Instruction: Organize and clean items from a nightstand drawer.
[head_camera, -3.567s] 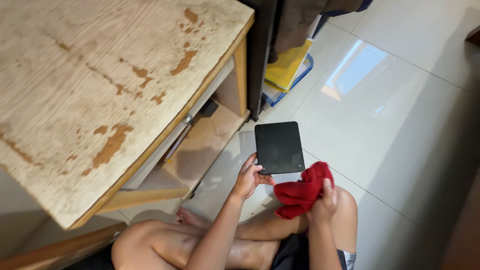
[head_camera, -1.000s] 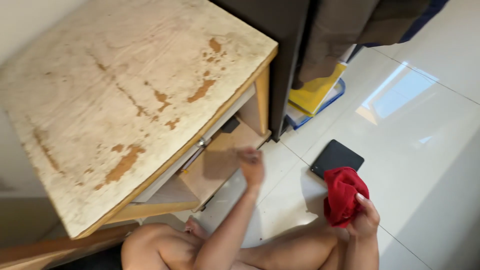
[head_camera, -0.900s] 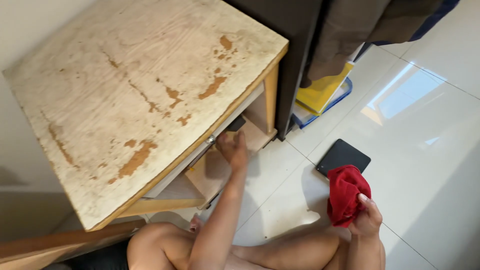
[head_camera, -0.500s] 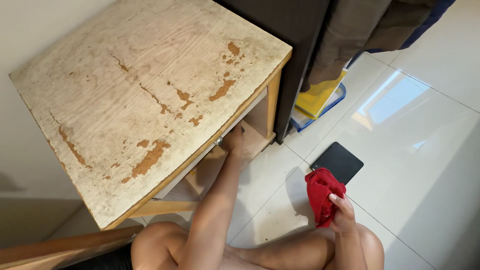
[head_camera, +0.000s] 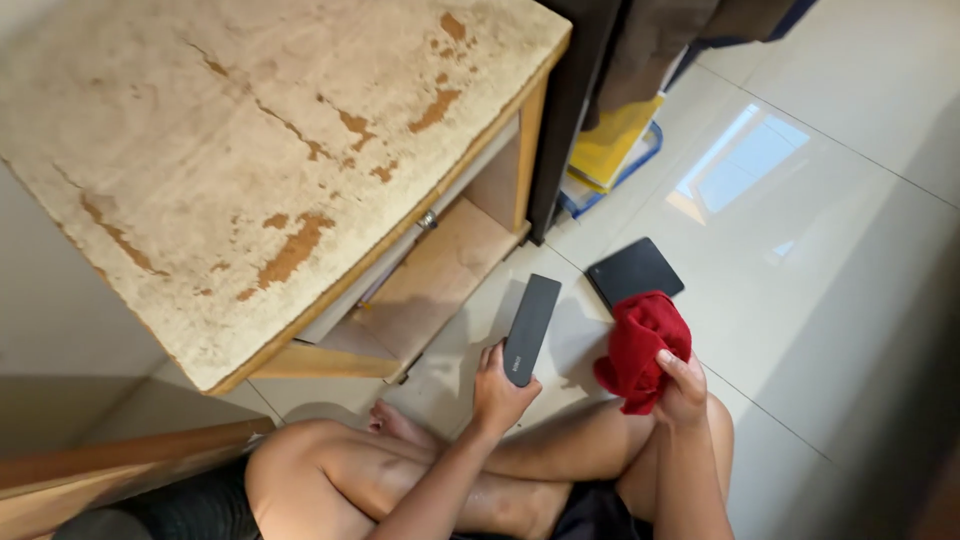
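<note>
We're gripping a slim black rectangular device (head_camera: 530, 328) in our left hand (head_camera: 497, 392): fingers are closing round its near end, and the rest is sticking out up and away from the hand. Its long axis is running from the palm towards the open shelf (head_camera: 430, 285) under the worn wooden table (head_camera: 250, 150), leaning slightly to our right. It's sitting in the air above the pale tiled floor (head_camera: 800, 250), not resting on anything that we can see.

Our right hand (head_camera: 683, 385) is bunching a red cloth (head_camera: 640, 345), fingers curling shut on its lower edge; the wad is hanging just above the hand. The cloth is lying just beside the device, to its right, with a narrow gap between them, so the right hand is the nearer one for any contact along the device's side.

Just beyond the cloth a flat black square pad (head_camera: 632, 270) is lying on the floor, its near corner covered by the cloth. Both hands are hovering over our crossed legs (head_camera: 400, 480). A yellow folder (head_camera: 612, 140) is leaning further off, well apart from both hands.
</note>
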